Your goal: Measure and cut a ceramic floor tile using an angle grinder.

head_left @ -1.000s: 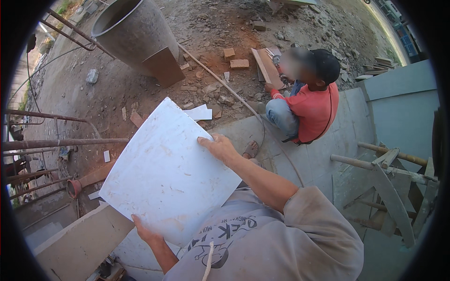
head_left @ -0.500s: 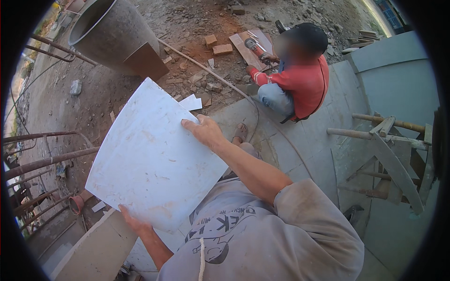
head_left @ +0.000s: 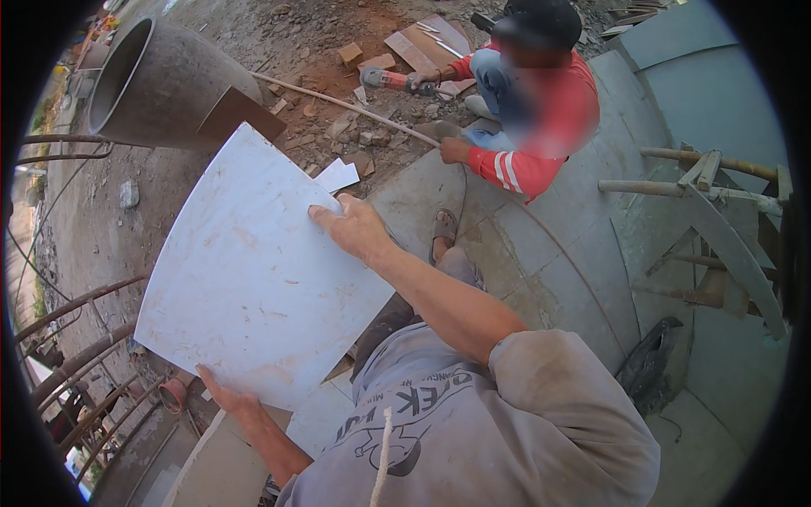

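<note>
A large white tile, smeared with brown dust, lies tilted across both my hands. My right hand grips its right edge, with the thumb on top and the other fingers mostly out of sight beneath. At the near left edge, my left hand is closed on the tile, its fingers largely hidden under it. Small white tile offcuts rest on the ground just beyond the tile. A brown tile leans against a big concrete pipe past the far corner.
At the far right a co-worker in a red shirt squats, holding an angle grinder above rubble. A hose crosses the ground. Bent metal bars stand at left; a wooden trestle stands at right.
The co-worker has turned and swung the grinder left, away from the brown boards; their other hand is now by the hose. My hands keep hold of the tile as the view shifts.
</note>
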`<state>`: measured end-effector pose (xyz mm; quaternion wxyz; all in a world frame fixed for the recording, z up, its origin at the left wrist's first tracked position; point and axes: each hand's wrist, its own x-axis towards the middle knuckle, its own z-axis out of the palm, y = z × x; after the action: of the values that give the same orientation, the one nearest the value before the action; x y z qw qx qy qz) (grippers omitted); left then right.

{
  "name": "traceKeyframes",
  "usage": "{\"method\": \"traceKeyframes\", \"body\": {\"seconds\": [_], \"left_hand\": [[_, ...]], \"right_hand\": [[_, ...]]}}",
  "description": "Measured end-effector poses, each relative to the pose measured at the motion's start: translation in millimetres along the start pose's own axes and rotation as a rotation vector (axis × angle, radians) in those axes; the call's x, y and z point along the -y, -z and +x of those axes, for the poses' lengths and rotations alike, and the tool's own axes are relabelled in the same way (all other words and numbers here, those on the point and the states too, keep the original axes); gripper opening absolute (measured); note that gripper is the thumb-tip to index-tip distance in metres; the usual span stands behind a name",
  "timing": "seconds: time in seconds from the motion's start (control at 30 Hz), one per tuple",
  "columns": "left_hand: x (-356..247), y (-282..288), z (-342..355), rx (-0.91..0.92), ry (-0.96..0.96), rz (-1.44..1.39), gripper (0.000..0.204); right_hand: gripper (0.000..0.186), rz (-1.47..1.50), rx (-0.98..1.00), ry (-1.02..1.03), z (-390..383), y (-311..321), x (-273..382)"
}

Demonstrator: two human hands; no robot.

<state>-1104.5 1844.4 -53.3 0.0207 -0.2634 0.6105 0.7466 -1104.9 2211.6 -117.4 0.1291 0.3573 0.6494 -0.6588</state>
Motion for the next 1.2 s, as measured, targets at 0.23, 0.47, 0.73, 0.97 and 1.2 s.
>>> {"method": "traceKeyframes", "body": {"seconds": [0.23,0.47,0.73,0.97,1.2], "left_hand": [[18,-11,-29,-0.219,0.047,-0.07,0.062],[31,61,-28,-0.332,0.056,-0.02,0.066],[64,86,15,-0.304,-0.012,-0.239,0.053],[78,59,-13,-0.394,-0.082,-0.253,0.058],[88,48,-79,-0.521,-0.208,-0.097,0.063]], "right_hand": [[0.057,-0.2,0.045,0.012,-1,-18,34],[0.06,-0.226,0.11,-0.012,-4,-64,20],[0.05,-0.071,0.186,0.099,22,-96,27],[0.056,-0.196,0.259,0.184,55,-59,13],[0.054,-0.076,0.432,0.133,27,-19,-3]]}}
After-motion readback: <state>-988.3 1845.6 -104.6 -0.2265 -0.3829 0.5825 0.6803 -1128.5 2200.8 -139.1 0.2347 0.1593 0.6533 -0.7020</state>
